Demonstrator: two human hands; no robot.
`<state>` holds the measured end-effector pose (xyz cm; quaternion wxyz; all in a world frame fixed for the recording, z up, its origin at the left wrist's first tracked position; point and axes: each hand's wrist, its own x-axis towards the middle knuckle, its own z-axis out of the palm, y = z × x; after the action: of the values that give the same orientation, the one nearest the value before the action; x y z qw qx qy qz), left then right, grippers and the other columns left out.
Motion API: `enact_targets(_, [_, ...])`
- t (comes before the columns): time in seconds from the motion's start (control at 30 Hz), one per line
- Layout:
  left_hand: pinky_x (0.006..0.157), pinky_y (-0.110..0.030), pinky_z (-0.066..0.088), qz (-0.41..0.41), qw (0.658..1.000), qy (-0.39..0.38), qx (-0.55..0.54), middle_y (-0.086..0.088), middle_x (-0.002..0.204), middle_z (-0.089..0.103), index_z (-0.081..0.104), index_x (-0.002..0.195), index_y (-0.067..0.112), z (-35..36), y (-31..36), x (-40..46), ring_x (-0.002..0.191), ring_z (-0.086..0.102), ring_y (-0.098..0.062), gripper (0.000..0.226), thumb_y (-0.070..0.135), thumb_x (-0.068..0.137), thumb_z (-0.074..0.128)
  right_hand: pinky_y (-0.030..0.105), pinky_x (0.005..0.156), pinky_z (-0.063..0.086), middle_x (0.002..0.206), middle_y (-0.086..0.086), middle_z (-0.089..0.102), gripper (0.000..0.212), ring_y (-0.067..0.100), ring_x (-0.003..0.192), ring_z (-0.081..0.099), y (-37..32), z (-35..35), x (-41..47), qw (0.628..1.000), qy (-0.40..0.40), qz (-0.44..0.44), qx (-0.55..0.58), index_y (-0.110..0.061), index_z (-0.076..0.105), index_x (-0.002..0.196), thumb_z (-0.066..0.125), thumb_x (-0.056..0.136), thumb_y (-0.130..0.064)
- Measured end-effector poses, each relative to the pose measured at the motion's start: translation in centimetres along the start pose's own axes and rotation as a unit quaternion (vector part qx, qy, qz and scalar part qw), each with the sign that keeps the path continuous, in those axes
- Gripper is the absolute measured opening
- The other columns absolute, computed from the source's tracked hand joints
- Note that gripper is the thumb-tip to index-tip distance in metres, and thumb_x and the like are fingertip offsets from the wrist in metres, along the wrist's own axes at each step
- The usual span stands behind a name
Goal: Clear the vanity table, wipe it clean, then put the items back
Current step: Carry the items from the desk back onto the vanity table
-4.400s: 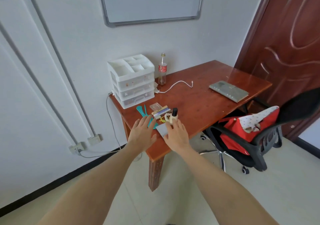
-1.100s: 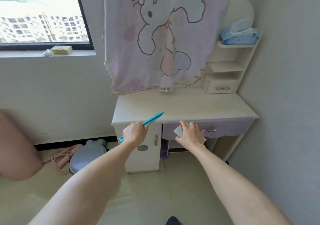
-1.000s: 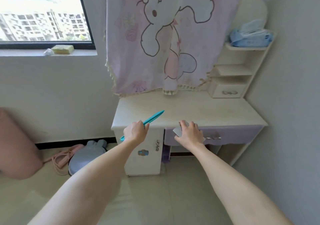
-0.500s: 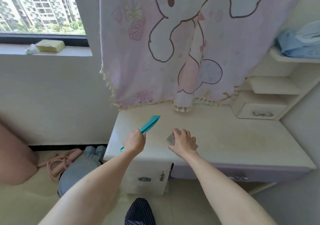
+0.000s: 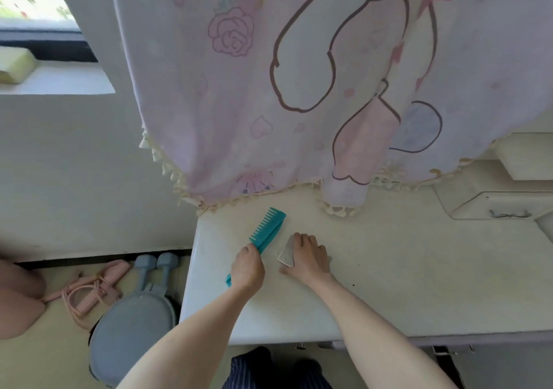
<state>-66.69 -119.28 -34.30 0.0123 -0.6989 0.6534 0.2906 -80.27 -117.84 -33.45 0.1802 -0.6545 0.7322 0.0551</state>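
The cream vanity table (image 5: 404, 284) fills the lower right. My left hand (image 5: 247, 269) is closed around the handle of a teal comb (image 5: 267, 228), whose toothed end points up and to the right, low over the tabletop's left part. My right hand (image 5: 308, 257) rests just to the right of it, fingers curled over a small flat grey card-like object (image 5: 286, 252) that lies against the table surface. Most of that object is hidden under my fingers.
A pink cartoon-print cloth (image 5: 299, 89) hangs over the back of the vanity. A small drawer unit (image 5: 502, 206) sits at the right rear. On the floor left of the table lie a blue-grey stool (image 5: 128, 329) and pink straps (image 5: 89, 290). A yellow sponge (image 5: 15, 64) is on the windowsill.
I have stepped closer to the vanity and both hands have come down over its left part; the grey object has come down onto the tabletop and the comb is lower.
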Motion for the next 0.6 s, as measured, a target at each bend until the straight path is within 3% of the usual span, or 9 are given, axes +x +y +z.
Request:
enact_targets(0.2, [0.087, -0.037, 0.043, 0.044, 0.994, 0.034, -0.094, -0.014, 0.114, 0.044, 0.047, 0.111, 0.001, 0.7, -0.3, 1.4, 0.100, 0.045, -0.027, 0.026, 0.007, 0.095, 0.027, 0.034, 0.093, 0.035, 0.131, 0.011, 0.038, 0.087, 0.027, 0.118, 0.036, 0.2, 0.5, 2.8, 0.999, 0.014, -0.039, 0.011, -0.008, 0.030, 0.136, 0.070, 0.071, -0.052])
enact_targets(0.27, [0.082, -0.031, 0.044, 0.071, 0.993, 0.044, -0.078, -0.012, 0.115, 0.045, 0.047, 0.117, 0.003, 1.0, -0.4, 1.6, 0.101, 0.045, -0.025, 0.026, 0.009, 0.095, 0.033, 0.033, 0.097, 0.033, 0.133, 0.012, 0.037, 0.094, 0.027, 0.119, 0.035, 0.6, 0.6, 3.4, 0.999, 0.007, -0.044, 0.009, -0.006, 0.025, 0.141, 0.069, 0.072, -0.053])
enact_targets(0.4, [0.075, -0.032, 0.047, 0.127, 0.990, 0.059, 0.007, -0.006, 0.115, 0.053, 0.051, 0.121, 0.010, 1.4, -1.1, 1.9, 0.104, 0.047, -0.023, 0.031, 0.017, 0.093, 0.039, 0.034, 0.102, 0.029, 0.134, 0.010, 0.037, 0.100, 0.027, 0.121, 0.034, 1.3, 0.7, 4.0, 0.998, -0.009, -0.068, -0.001, -0.011, 0.016, 0.146, 0.066, 0.073, -0.057])
enact_targets(0.6, [0.071, -0.035, 0.047, 0.220, 0.972, 0.055, 0.057, -0.005, 0.100, 0.065, 0.065, 0.105, 0.009, 1.3, -1.2, 2.0, 0.093, 0.056, -0.026, 0.024, 0.015, 0.090, 0.048, 0.034, 0.105, 0.025, 0.142, 0.003, 0.037, 0.088, 0.024, 0.126, 0.032, 2.5, 0.8, 3.8, 0.992, 0.011, -0.121, 0.022, -0.012, 0.023, 0.144, 0.066, 0.077, -0.050])
